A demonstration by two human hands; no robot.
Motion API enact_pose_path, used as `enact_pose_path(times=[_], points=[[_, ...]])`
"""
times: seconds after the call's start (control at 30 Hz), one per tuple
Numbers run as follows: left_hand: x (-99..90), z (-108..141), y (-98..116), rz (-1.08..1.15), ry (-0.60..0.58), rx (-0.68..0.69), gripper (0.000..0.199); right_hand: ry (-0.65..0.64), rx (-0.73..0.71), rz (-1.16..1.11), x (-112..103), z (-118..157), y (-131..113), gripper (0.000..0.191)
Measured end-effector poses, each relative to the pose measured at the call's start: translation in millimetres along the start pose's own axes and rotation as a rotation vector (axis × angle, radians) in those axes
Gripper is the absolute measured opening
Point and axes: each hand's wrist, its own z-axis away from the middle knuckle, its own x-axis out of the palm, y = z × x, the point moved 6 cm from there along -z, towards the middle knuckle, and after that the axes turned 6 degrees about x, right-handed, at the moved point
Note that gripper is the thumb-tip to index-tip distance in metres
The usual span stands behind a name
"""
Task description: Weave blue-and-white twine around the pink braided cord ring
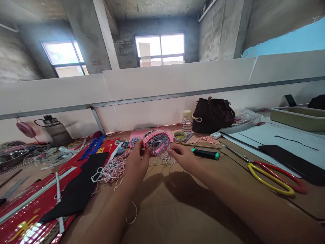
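Observation:
A curved band of pink strips and dark-and-white braided cord (164, 139) is held up over the table's middle. My left hand (141, 156) grips its left end, with thumb and fingers closed on it. At its right lower edge, my right hand (180, 155) pinches around loose thin strands (166, 158) hanging from the band. The fingertips are small in view, so the exact strand is hard to make out. Just left of my left hand lies a heap of red-and-white cord (117, 166), with dark speckled cord bundles (124, 147) behind it.
Scissors with red and yellow handles (271, 178) lie open at right. A utility knife (205, 153), tape roll (180, 136), lidded jar (187, 121) and dark handbag (214, 115) stand beyond. Black fabric (78, 189) covers red packaging (22, 217) at left, near a bottle (54, 130).

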Motion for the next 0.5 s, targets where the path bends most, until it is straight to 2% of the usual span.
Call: enact_pose_path(times=[0.1, 0.23, 0.3, 0.33, 0.4, 0.5], points=[[-3.6, -5, -7, -0.013, 0.006, -0.015, 0.045, -0.146, -0.119, 0.070, 16, 25, -23, 0.016], [-8.9, -10, -16, -0.038, 0.054, -0.025, 0.044, -0.577, -0.547, 0.245, 57, 87, -66, 0.007], [-9.8, -11, -20, -0.043, 0.066, -0.034, 0.043, -0.694, -0.734, 0.238, 66, 112, -78, 0.012], [-9.7, -11, -22, -0.044, 0.066, -0.041, 0.043, -0.689, -0.779, 0.212, 66, 117, -81, 0.016], [-9.2, -10, -24, -0.038, 0.062, -0.051, 0.045, -0.581, -0.742, 0.163, 57, 108, -80, 0.025], [-7.9, -10, -23, -0.016, 0.052, -0.050, 0.046, -0.304, -0.458, 0.145, 31, 66, -59, 0.034]])
